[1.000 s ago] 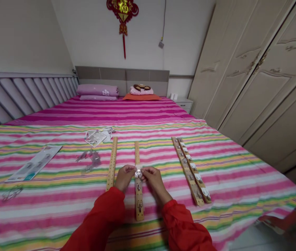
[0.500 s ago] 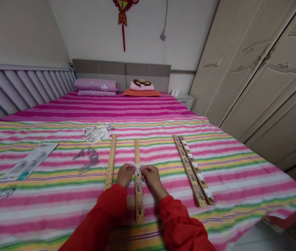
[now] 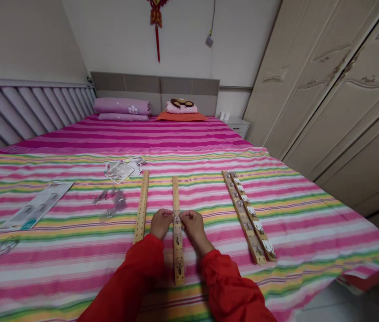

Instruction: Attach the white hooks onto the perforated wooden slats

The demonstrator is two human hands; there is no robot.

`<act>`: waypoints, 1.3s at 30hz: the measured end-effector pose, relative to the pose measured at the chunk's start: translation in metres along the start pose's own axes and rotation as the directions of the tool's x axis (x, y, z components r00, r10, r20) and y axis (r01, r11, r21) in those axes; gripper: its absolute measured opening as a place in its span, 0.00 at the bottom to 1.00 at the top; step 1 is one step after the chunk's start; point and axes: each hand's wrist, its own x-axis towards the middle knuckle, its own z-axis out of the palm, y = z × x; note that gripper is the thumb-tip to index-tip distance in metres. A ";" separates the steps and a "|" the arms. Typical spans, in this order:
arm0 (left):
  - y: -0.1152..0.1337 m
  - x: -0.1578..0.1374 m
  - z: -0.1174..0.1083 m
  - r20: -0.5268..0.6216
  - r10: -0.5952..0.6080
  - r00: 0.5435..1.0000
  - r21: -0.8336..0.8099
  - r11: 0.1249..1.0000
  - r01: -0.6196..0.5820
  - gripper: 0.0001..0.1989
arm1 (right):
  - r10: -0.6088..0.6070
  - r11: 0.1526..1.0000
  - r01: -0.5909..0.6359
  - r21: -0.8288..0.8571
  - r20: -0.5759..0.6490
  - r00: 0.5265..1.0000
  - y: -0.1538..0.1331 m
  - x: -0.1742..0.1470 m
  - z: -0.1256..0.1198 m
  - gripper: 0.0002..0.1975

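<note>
A wooden strip with rows of holes lies lengthwise in front of me. My left hand is closed in a pinch at the left edge of a small clear-backed metal hook on this strip. From the right side my right hand pinches the same hook, which lies flat on the wood. Two more metal hooks sit on the strip nearer to me. Just left of my left hand lies a second holed wooden strip, its near end hidden by my sleeve.
Two strips bearing several hooks, some with white discs, lie at right. Loose clear hooks, crumpled wrappers, a flat hook package and thin wire-like pieces lie at left on the striped bedspread.
The clear-backed hook now lies flatter against the strip, with both hands still pinching its sides. The view has tilted down slightly.
</note>
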 end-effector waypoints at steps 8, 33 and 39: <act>0.002 0.009 0.000 0.053 -0.120 0.991 0.048 0.992 0.118 0.10 | 0.031 1.000 -0.031 0.001 0.025 0.999 0.002 0.001 -0.003 0.08; 0.017 0.013 0.006 -0.027 -0.108 0.994 0.561 0.821 0.104 0.17 | 0.144 0.985 -0.154 0.081 0.121 0.982 -0.008 -0.002 -0.008 0.15; 0.023 0.009 0.007 -0.023 -0.141 0.990 0.461 0.877 0.136 0.19 | 0.150 0.981 -0.168 0.095 0.172 0.974 -0.015 -0.009 -0.014 0.20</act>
